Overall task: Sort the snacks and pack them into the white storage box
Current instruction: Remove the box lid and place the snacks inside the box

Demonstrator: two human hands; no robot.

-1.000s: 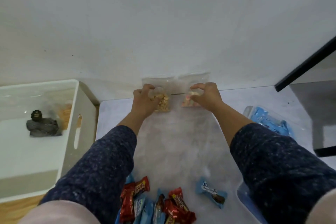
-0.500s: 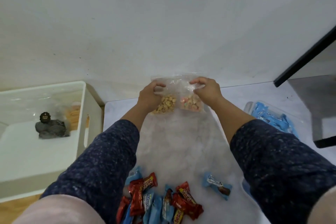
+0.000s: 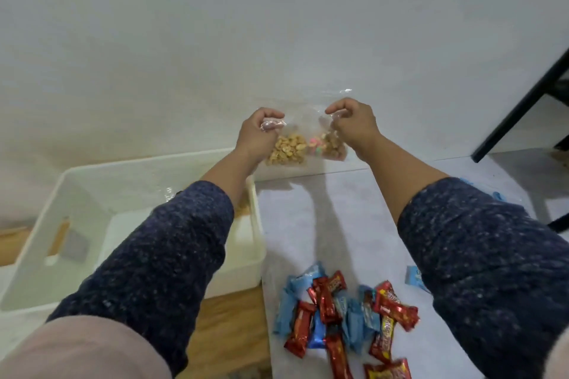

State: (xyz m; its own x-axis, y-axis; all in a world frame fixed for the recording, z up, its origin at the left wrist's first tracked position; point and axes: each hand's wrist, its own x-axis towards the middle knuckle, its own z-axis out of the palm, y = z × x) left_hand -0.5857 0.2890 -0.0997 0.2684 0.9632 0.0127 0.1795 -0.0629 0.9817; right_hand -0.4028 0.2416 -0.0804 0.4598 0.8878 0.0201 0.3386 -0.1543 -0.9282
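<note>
My left hand (image 3: 257, 134) pinches the top of a clear bag of peanuts (image 3: 288, 149), and my right hand (image 3: 354, 123) pinches the top of a clear bag of mixed coloured snacks (image 3: 328, 146). Both bags hang side by side in the air, above the far edge of the table and next to the far right corner of the white storage box (image 3: 92, 191). The box stands to the left of the table; my left arm hides most of its inside. A pile of red and blue wrapped candies (image 3: 345, 317) lies on the white table near me.
A single blue candy (image 3: 414, 275) peeks out beside my right sleeve. A black table leg (image 3: 523, 101) slants at the right. A white wall rises behind. Wooden floor (image 3: 234, 326) shows between box and table.
Both hands have lifted the two bags off the table and carried them up and leftward towards the box. The view has swung left, so the box looks closer.
</note>
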